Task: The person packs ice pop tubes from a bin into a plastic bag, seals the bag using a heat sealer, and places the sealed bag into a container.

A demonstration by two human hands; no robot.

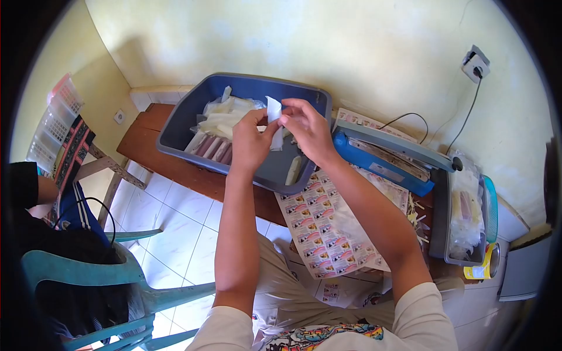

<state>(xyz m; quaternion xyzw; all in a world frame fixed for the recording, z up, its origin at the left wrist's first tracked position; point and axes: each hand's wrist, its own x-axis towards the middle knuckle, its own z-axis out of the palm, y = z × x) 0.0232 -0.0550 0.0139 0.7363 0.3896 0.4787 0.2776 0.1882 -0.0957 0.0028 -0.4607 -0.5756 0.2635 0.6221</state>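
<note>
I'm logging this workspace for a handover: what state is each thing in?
White sleeve: upright, pinched in the left hand, right hand at its edge.
Large grey tub: open, partly filled with packets.
Small grey tub: open, holding clear bags.
Printed sheet: spread, printed side up.
Plug: in the wall socket.
Blue machine: whether switched on, cannot tell.

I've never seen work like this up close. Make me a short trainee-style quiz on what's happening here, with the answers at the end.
1. Where are the left hand and right hand holding the white wrapper?
A) Over the chair
B) Over the gray tub
C) Down in the lap

2. True or false: the black plug is pulled out of the wall socket.

3. What color is the body of the impulse sealer, just right of the tub?

Key:
1. B
2. False; it is plugged in.
3. Blue
</note>
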